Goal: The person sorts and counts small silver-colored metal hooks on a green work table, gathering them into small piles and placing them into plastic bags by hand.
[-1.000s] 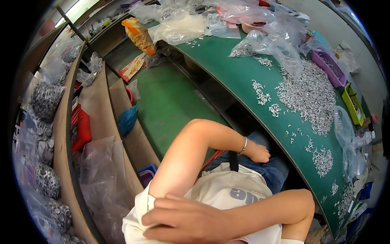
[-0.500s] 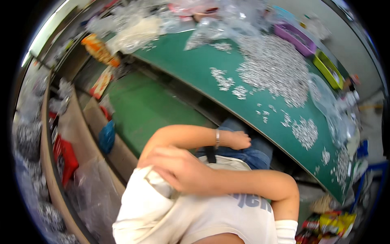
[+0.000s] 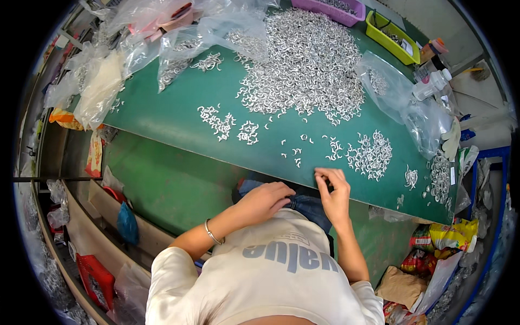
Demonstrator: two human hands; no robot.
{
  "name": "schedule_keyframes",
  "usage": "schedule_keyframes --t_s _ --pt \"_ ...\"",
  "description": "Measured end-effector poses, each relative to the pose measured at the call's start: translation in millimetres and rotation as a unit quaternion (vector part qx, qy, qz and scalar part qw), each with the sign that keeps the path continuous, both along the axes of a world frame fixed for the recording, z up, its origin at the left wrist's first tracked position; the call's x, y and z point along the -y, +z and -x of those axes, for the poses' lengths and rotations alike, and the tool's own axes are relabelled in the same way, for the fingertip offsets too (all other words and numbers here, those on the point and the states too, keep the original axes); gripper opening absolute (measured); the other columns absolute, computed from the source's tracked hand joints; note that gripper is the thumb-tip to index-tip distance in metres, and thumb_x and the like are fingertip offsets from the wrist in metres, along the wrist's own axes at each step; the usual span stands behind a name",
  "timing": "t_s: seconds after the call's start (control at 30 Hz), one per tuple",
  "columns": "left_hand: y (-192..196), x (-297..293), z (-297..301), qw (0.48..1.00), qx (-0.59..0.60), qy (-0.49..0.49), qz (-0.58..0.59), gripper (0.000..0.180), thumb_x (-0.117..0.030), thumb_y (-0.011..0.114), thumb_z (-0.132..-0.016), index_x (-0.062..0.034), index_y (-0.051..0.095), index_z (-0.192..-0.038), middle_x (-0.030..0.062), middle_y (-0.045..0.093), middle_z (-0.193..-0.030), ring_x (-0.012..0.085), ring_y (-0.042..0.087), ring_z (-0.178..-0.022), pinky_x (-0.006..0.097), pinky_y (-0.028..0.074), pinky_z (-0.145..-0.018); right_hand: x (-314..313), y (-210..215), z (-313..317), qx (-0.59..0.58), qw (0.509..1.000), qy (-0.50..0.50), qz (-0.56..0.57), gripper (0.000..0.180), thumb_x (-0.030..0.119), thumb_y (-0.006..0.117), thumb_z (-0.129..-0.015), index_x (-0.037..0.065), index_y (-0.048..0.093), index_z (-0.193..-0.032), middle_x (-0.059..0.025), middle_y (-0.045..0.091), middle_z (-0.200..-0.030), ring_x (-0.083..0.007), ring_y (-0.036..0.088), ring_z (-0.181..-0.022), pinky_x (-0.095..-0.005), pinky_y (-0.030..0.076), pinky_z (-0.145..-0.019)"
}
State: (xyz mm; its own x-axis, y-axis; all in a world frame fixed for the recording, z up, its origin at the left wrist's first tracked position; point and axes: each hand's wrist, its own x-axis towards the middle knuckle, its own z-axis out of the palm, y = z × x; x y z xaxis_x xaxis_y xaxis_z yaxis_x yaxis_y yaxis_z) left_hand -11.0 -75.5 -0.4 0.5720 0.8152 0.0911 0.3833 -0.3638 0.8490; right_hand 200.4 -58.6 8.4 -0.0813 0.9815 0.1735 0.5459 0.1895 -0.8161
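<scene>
My right hand point(image 3: 335, 190) is at the near edge of the green table point(image 3: 179, 130), its fingers bent and the thumb a little apart; nothing shows in it. To the left, my left hand point(image 3: 266, 201) hovers over my lap just short of the edge, fingers stretched out and empty. Small silvery crescent-shaped metal pieces cover much of the table in a large heap point(image 3: 309, 65). Smaller groups lie nearer me: one pile point(image 3: 371, 156) beyond my right hand, another cluster point(image 3: 216, 123) farther left, with a few loose pieces between them.
Clear plastic bags point(image 3: 216, 32) lie at the back left, and another bag point(image 3: 401, 103) is at the right. Behind the heap stand a purple basket point(image 3: 346, 12) and a yellow-green basket point(image 3: 392, 39). A white bottle point(image 3: 432, 85) is at the right. Shelving point(image 3: 97, 227) runs along my left.
My right hand has left my left upper arm and come across to the table edge. My left hand now lies farther from the right side of my lap. The view has turned toward the table.
</scene>
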Motion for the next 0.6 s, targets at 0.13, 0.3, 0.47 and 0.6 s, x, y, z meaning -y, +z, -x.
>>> schedule_keyframes --t_s 0.13,0.3,0.47,0.6 --pt "10.3 -17.6 -5.4 0.987 0.047 0.155 -0.013 0.018 0.003 0.062 -0.082 -0.0014 0.062 -0.099 0.0134 0.060 -0.094 0.0307 0.059 -0.087 0.035 0.049 -0.073 -34.2 -3.4 5.8 0.121 0.987 -0.021 -0.107 0.022 -0.001 0.063 -0.079 -0.001 0.064 -0.101 -0.0124 0.060 -0.103 -0.0301 0.053 -0.092 -0.0371 0.043 -0.081" --pt "5.4 -44.8 -10.4 0.961 -0.018 0.265 -0.082 0.021 0.005 0.065 -0.078 -0.0014 0.063 -0.098 0.0116 0.058 -0.095 0.0290 0.056 -0.088 0.035 0.046 -0.076 -59.6 -14.8 17.0 0.264 0.961 0.026 -0.079 0.029 0.009 0.061 -0.083 0.005 0.061 -0.112 -0.0089 0.052 -0.124 -0.0308 0.045 -0.111 -0.0452 0.030 -0.093" --pt "-0.3 -54.5 -9.6 0.952 -0.025 0.294 -0.082 0.023 0.004 0.066 -0.076 -0.0024 0.063 -0.098 0.0102 0.057 -0.097 0.0282 0.053 -0.089 0.036 0.044 -0.078 -38.1 -6.2 3.4 0.257 0.964 0.011 -0.067 0.032 0.007 0.060 -0.083 0.004 0.060 -0.114 -0.0076 0.053 -0.125 -0.0303 0.045 -0.114 -0.0462 0.028 -0.096" --pt "-1.6 -62.5 -15.3 0.956 -0.053 0.273 -0.094 0.024 0.003 0.067 -0.075 -0.0035 0.064 -0.097 0.0085 0.058 -0.097 0.0260 0.053 -0.089 0.036 0.041 -0.080 -45.4 -1.7 17.5 0.248 0.963 0.072 -0.073 0.033 0.006 0.060 -0.083 0.002 0.058 -0.116 -0.0061 0.053 -0.128 -0.0304 0.044 -0.120 -0.0493 0.026 -0.099"
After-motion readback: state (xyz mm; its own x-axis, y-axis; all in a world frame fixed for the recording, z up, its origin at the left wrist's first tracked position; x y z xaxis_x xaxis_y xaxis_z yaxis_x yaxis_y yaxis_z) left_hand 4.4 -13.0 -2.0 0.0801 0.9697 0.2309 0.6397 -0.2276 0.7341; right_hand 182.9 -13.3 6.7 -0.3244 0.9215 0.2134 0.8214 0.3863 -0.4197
